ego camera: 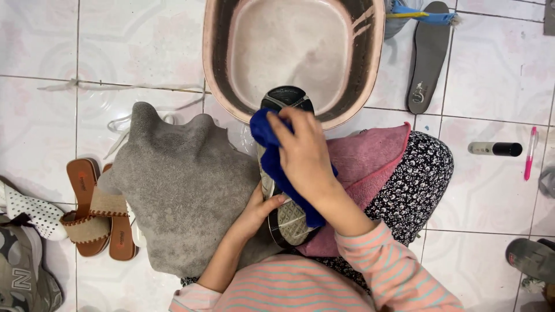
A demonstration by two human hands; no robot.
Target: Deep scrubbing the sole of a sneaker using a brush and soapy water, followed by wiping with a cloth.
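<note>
step in hand, as judged: wiping the sole of a shoe (287, 214) with a blue cloth (272, 156). shoe lies sole-up across the person's lap, toe end reaching over the rim of the pink basin (295, 58), heel end toward the body.

right hand (303, 153): fingers clenched on the blue cloth, pressing it against the sole near mid-length. cloth bunches up beyond the fingertips toward the toe and trails under the palm toward the heel.

left hand (257, 211): fingers wrapped around the shoe's edge near the heel, thumb on the sole rim, steadying it. fingertips on the far side are hidden, so depth of grip cannot be told.

shoe appearance: dark outsole with pale grey tread panels, fine crosshatch pattern at the heel, black rim. toe part looks darker and glossier, possibly wet. upper not visible.

next move, as judged: a further stroke calls for the left fingers to hold firm while the right fingers drag the cloth lengthwise along the tread; uncovered heel tread sits just below the right wrist.

around the fingers: grey towel (185, 185) just left of the left hand; pink towel (370, 162) under the shoe, right of the right hand; basin beyond the fingertips, with milky water. brown sandals (87, 208) well left on the tiled floor (491, 75); grey insole (428, 58) far right beyond the basin.
</note>
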